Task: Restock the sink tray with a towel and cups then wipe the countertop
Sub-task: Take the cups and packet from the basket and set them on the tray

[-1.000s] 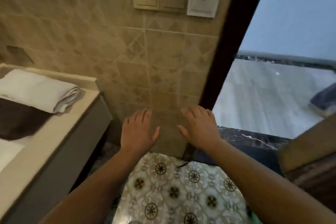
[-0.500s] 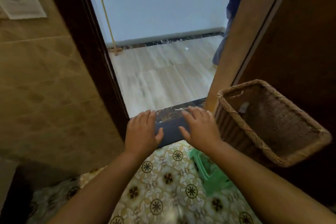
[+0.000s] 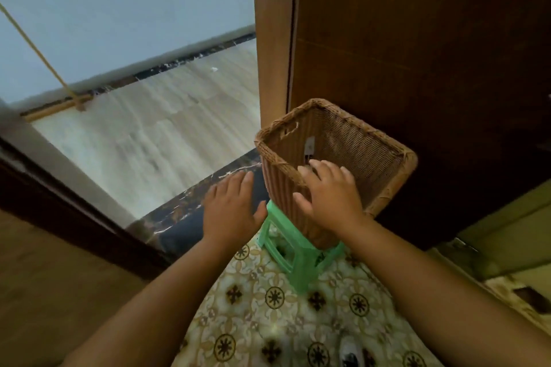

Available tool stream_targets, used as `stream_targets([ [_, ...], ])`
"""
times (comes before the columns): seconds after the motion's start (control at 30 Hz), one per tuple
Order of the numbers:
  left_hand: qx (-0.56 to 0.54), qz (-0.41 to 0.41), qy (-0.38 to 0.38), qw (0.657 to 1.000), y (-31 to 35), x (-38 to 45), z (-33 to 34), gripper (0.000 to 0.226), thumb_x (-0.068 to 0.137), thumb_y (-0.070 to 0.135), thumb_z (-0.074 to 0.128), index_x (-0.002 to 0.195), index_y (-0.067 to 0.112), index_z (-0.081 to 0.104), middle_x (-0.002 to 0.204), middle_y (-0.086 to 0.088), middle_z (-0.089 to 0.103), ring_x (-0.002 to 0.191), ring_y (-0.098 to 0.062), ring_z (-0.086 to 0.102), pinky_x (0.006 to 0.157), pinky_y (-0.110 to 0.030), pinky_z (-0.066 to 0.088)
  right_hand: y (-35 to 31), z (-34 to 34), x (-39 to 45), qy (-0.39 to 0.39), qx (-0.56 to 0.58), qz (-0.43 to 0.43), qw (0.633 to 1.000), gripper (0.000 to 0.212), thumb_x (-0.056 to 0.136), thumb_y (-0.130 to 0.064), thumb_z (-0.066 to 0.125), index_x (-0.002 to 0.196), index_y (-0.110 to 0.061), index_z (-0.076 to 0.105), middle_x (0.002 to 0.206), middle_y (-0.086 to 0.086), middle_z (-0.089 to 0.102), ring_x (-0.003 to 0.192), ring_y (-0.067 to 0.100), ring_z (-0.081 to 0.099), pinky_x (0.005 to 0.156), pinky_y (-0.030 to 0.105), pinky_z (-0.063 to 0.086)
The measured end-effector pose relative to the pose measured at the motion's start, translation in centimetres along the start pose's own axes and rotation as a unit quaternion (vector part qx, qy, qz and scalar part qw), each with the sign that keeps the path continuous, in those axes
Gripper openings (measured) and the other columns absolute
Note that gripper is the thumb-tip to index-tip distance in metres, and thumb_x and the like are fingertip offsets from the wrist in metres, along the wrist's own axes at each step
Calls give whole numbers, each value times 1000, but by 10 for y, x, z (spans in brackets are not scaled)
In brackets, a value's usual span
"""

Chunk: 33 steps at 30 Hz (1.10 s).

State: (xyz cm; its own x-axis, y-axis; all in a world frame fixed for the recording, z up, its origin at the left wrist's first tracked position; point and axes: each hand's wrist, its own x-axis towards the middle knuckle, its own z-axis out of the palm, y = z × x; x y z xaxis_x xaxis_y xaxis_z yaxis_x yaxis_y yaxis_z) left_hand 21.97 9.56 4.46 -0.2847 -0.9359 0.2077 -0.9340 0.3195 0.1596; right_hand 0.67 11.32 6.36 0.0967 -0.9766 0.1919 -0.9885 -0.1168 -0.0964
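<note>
A brown wicker basket [image 3: 357, 140] stands on a green plastic stool [image 3: 298, 259] in front of a dark wooden door. Its inside shows only a small white tag on the far wall. My right hand [image 3: 328, 197] hovers at the basket's near rim, fingers spread and empty. My left hand [image 3: 232, 208] is held flat just left of the basket, over the dark marble threshold, also empty. No towel, cups, sink tray or countertop are in view.
The dark wooden door [image 3: 432, 53] rises behind the basket. An open doorway on the left leads to a pale wood floor [image 3: 155, 140]. A dark marble threshold [image 3: 190, 211] crosses it. Patterned floor tiles [image 3: 268, 307] lie under my arms. A thin yellow pole [image 3: 38, 50] leans by the far wall.
My view has swung right, from the tiled wall and folded towel on the counter to the doorway and basket. Both hands stay open and now reach the basket's near side.
</note>
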Motion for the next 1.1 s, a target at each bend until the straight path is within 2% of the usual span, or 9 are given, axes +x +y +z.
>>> stream_targets([
  [0.13,-1,-2,12,1000,57,32,24,66,87,55,48,141,16,43,142,-8,52,132,-29,45,108,-51,34,71,1,5,-4,-2,-2,1000,59,88,-52,51,139,-23,47,146,10,47,136,29,38,108,54,29],
  [0.4,0,-79,-2,997,156,74,63,66,88,51,53,142,15,44,144,-9,51,137,-30,40,112,-54,26,185,5,39,-42,0,-65,997,58,92,-54,46,142,-25,43,150,8,42,139,29,33,111,54,26],
  [0.57,-3,-127,-10,992,164,94,79,65,89,52,52,143,16,43,146,-9,49,138,-30,39,114,-52,25,205,24,71,-51,9,-102,993,58,90,-55,47,140,-24,44,147,8,45,137,29,37,110,54,29],
  [0.93,-22,-162,-31,986,153,153,125,66,93,53,45,147,16,38,152,-8,43,142,-28,33,117,-48,22,221,99,142,-105,28,-125,986,60,89,-53,49,140,-22,44,146,9,46,136,28,37,108,51,30],
  [1.1,-27,-212,-37,976,159,183,151,66,91,52,48,146,16,38,150,-9,44,140,-28,36,115,-48,27,240,134,175,-152,37,-140,978,61,88,-53,51,140,-22,41,146,7,44,137,27,36,108,49,30],
])
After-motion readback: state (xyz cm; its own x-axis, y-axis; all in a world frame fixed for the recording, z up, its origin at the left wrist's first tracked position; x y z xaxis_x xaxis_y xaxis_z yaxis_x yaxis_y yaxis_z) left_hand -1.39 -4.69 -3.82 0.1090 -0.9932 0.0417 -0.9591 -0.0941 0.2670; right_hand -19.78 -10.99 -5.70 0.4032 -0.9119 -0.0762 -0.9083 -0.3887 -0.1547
